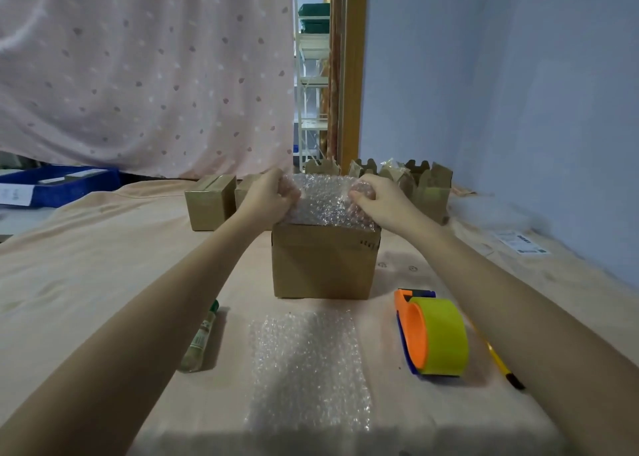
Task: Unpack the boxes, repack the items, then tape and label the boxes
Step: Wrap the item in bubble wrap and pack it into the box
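Above an open brown cardboard box [323, 265] on the table [103, 265], left hand [268, 192] and right hand [378, 196] grip a clear bubble-wrap bundle [325, 201].

Box [323, 262] sits centre; marker [201, 338] lies front-left, tape dispenser [432, 334] front-right, bubble wrap sheet [307, 369] flat in front.

A matt brown cardboard box [323, 263] sat on soft peach cloth [103, 265]. Clear, glossy plastic bubble wrap [325, 199] filled its top. The tape dispenser [411, 331] was smooth orange plastic, its tape roll [444, 338] shiny yellow-green.
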`<state>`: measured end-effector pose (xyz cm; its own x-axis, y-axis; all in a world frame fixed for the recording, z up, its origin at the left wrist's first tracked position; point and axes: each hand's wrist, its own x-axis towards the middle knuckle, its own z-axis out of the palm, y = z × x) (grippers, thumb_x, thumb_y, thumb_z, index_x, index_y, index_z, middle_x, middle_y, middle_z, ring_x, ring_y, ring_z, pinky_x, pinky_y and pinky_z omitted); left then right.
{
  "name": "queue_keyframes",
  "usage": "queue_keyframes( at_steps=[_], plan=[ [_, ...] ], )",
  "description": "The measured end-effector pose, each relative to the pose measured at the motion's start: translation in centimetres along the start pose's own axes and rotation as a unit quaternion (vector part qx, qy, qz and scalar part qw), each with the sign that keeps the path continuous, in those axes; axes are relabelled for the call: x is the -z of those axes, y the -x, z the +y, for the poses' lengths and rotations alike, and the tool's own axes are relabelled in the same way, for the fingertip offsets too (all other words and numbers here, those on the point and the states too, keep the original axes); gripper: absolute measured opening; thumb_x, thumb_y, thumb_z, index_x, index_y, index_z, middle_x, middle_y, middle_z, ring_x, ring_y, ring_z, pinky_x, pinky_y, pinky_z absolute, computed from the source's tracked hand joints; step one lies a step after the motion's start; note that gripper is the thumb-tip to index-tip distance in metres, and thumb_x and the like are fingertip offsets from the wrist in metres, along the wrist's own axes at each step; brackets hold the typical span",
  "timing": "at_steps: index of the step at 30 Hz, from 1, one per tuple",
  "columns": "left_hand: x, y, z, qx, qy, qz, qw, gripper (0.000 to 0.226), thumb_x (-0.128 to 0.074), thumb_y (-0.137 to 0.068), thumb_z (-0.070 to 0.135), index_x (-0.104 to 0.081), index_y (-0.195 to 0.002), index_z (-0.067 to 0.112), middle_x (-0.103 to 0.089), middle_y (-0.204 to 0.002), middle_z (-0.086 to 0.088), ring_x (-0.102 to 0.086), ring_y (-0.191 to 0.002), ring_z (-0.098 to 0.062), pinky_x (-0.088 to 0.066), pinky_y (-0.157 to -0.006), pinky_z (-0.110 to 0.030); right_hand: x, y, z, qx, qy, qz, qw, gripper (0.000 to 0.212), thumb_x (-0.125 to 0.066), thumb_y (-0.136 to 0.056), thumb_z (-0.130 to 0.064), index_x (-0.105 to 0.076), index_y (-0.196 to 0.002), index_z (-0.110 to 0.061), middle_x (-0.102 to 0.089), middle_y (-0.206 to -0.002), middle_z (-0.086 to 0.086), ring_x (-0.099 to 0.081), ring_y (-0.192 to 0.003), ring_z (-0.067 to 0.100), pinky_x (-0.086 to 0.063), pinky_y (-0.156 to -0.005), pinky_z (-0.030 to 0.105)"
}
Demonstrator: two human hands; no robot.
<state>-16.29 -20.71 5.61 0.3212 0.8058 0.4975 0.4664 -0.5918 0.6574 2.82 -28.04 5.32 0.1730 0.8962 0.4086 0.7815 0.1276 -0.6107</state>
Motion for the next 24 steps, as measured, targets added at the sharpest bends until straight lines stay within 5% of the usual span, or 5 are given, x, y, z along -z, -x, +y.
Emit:
queue_keyframes(
  at_steps=[4,7,11,18,24],
  plan=[
    [0.0,1.5,-0.8,-0.028,-0.052,0.008,0.998,0.037,-0.061,-0.092,0.014,-0.049,-0.124,0.0,-0.049,-0.076,0.01,-0.05,-0.065,-0.003,-0.038,-0.049,-0.009,0.1,1.3,0.3,0.017,0.047,-0.006,0.999,0.031,-0.051,-0.098,-0.033,-0.058,-0.119,-0.012,-0.048,-0.071,-0.015,-0.046,-0.062,0.002,-0.035,-0.059,0.023],
    [0.3,2.6,-1.4,-0.032,-0.09,0.011,0.995,0.046,-0.062,-0.092,0.02,-0.046,-0.131,0.003,-0.054,-0.077,0.009,-0.058,-0.074,-0.013,-0.043,-0.061,-0.024,-0.1,3.1,0.4,0.024,0.137,-0.036,0.99,0.023,-0.049,-0.098,-0.035,-0.06,-0.109,-0.017,-0.052,-0.072,-0.012,-0.05,-0.066,0.005,-0.039,-0.058,0.024],
    [0.7,3.9,-1.0,-0.027,-0.195,0.01,0.98,0.028,-0.057,-0.094,0.027,-0.05,-0.111,0.006,-0.064,-0.093,-0.009,-0.06,-0.086,-0.033,-0.048,-0.069,-0.038,-0.9,5.0,0.9,0.021,0.162,-0.044,0.986,0.025,-0.049,-0.098,-0.036,-0.06,-0.11,-0.016,-0.069,-0.09,-0.002,-0.062,-0.084,0.013,-0.054,-0.073,0.036],
    [0.7,5.9,0.0,-0.028,-0.3,-0.008,0.953,0.014,-0.049,-0.095,0.027,-0.048,-0.095,0.014,-0.06,-0.087,-0.006,-0.052,-0.076,-0.028,-0.038,-0.062,-0.032,-2.2,8.1,0.7,-0.01,0.133,-0.094,0.987,0.042,-0.057,-0.089,-0.05,-0.05,-0.119,-0.02,-0.07,-0.091,-0.005,-0.064,-0.086,0.013,-0.053,-0.078,0.04],
    [-0.4,8.7,1.5,-0.042,-0.434,-0.03,0.9,0.016,-0.049,-0.094,0.014,-0.034,-0.09,0.013,-0.058,-0.089,-0.009,-0.057,-0.079,-0.031,-0.032,-0.057,-0.034,-3.7,9.7,0.1,-0.014,0.192,-0.082,0.978,0.027,-0.056,-0.093,-0.039,-0.06,-0.103,-0.014,-0.069,-0.09,0.003,-0.063,-0.086,0.021,-0.052,-0.072,0.036]
  ],
)
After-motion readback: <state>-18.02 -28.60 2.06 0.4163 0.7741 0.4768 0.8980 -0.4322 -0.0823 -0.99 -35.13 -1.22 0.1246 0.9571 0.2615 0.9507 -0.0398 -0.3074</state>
